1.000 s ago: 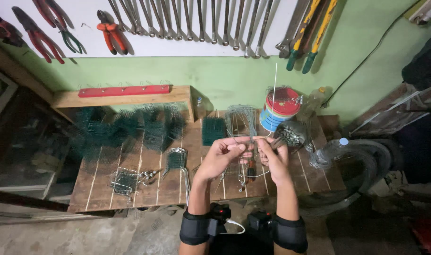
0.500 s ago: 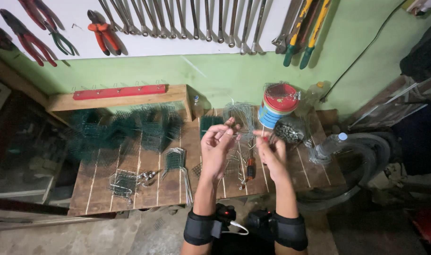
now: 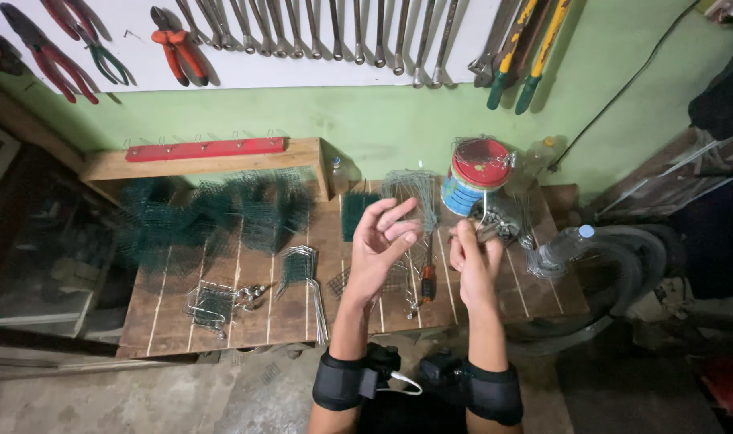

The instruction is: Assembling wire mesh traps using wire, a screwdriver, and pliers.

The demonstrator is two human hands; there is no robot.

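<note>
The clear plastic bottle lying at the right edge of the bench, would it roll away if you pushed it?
Probably. The plastic bottle lies on its side and is round, so a sideways nudge would likely roll it. It looks thin and clear, so it is likely light. It lies near the bench edge, so it might drop off.

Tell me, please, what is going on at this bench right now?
A person is working with thin wire over a wooden bench. The right hand pinches a strand that leads toward the red-topped wire spool, while the left hand is raised with its fingers spread, gripping nothing that shows. Green wire mesh pieces and bent wire parts lie on the bench, and pliers hang on the wall.
</note>
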